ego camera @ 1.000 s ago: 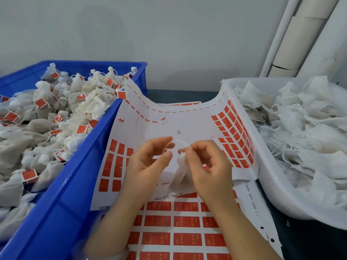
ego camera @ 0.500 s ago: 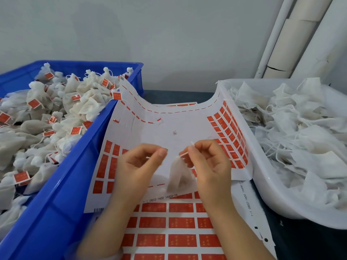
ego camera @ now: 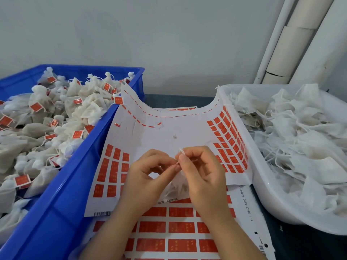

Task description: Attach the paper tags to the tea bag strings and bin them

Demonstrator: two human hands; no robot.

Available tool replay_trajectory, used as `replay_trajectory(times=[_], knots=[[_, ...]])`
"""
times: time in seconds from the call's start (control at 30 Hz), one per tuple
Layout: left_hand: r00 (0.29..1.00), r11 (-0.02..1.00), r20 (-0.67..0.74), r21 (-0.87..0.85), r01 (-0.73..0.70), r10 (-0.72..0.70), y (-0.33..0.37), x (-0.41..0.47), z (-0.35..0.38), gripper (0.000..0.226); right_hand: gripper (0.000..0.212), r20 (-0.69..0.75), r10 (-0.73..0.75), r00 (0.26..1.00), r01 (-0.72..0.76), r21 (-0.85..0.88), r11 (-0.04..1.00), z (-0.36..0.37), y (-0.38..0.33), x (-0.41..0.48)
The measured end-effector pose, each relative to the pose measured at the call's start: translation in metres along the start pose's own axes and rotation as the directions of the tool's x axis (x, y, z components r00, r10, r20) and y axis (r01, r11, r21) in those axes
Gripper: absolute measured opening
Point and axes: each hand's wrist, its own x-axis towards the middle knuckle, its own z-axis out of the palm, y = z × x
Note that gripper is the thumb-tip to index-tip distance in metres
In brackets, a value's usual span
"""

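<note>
White string [ego camera: 181,151] | left hand [ego camera: 148,177], right hand [ego camera: 202,173] now meeting | apart earlier

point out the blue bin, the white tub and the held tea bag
blue bin [ego camera: 62,194], head view, right wall
white tub [ego camera: 266,194], head view, left wall
tea bag [ego camera: 175,185], head view, its translucent pouch

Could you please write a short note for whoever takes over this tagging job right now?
Left hand and right hand: both pinch the string of one tea bag, which hangs between them over the tag sheet.
Done: tagged bags fill the blue crate.
Left: finish tagging this bag, drop it in the crate, then work through the untagged bags in the white tub.
</note>
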Motion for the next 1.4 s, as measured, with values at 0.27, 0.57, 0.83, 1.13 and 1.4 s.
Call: replay_trajectory(times=[0.27,0.57,0.83,1.13,1.4], knots=[[0.997,0.996,-0.04,0.049,0.074,-0.072,0.001,-0.004,0.001,0.02,0.007,-0.018,0.029,0.999,-0.025,0.199,0.98,-0.004,-0.004,0.002],[0.955,0.933,-0.067,-0.242,0.265,-0.289,0.0,0.004,-0.003,0.033,0.011,0.077,0.002,0.997,-0.018,0.207,0.978,0.0,-0.009,-0.001],[0.956,0.929,-0.03,-0.246,0.277,-0.293,-0.002,0.001,-0.004,0.014,0.01,0.019,0.045,0.999,-0.045,-0.036,0.998,0.003,-0.004,0.0],[0.987,0.95,0.058,-0.266,0.162,-0.152,0.003,-0.002,-0.005,0.018,0.008,0.087,0.03,0.996,-0.023,-0.079,0.997,0.001,0.003,0.002],[0.998,0.98,0.038,-0.193,0.054,-0.048,0.0,-0.004,-0.006,0.014,0.028,0.115,0.136,0.984,-0.119,-0.148,0.982,0.0,0.006,0.006]])
